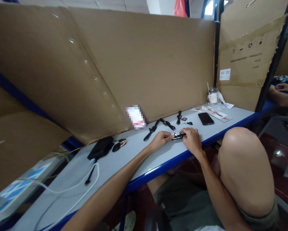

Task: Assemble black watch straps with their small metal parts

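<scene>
Between my two hands, low over the grey tabletop, is a small glossy black elongated object (178, 136) with a shiny silvery part on top; its exact kind does not show. My left hand (161, 139) pinches its left end between thumb and fingers. Closed over the right end is my right hand (192, 138), whose fingers hide that part. Just beyond lie slim black pieces: a long one (150, 131) to the left, another (168, 124) behind my left hand, and a shorter one (179, 117) farther right. Tiny dark parts (189, 123) rest near it.
A black phone (205, 118) lies right of my hands, before plastic packaging (212, 110) and a cup (212, 97). A bright pixelated screen (135, 117) leans on the cardboard wall (144, 64). Leftward are a black box (101, 147) and white cable (97, 173). A person's arms (284, 93) show far right.
</scene>
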A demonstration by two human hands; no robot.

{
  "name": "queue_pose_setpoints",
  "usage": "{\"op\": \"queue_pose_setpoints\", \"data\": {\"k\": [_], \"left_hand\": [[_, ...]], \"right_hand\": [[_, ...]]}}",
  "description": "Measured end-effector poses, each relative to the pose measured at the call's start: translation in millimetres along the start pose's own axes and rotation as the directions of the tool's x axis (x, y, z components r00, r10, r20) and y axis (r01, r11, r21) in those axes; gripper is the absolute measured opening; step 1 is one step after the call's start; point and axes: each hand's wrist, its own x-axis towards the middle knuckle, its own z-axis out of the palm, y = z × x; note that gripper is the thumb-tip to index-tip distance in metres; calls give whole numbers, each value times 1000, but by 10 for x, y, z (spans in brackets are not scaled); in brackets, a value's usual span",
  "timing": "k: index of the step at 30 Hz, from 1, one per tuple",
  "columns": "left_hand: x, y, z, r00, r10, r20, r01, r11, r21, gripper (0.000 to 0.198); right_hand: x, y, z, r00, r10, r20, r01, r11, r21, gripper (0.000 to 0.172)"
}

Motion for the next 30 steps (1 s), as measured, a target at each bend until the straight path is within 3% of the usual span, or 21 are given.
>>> {"op": "queue_pose_setpoints", "data": {"k": [19, 26, 30], "left_hand": [[1, 10, -23, 997, 63, 46, -58, 993, -106, 56], [-6, -43, -39, 998, 43, 40, -40, 997, -64, 53], [-2, -71, -32, 998, 49, 27, -49, 999, 3, 51]], "right_hand": [[7, 17, 6, 996, -11, -91, 20, 996, 91, 40], [1, 9, -23, 999, -26, -21, 28, 995, 97, 39], [19, 22, -21, 999, 33, 39, -39, 985, 170, 37]]}}
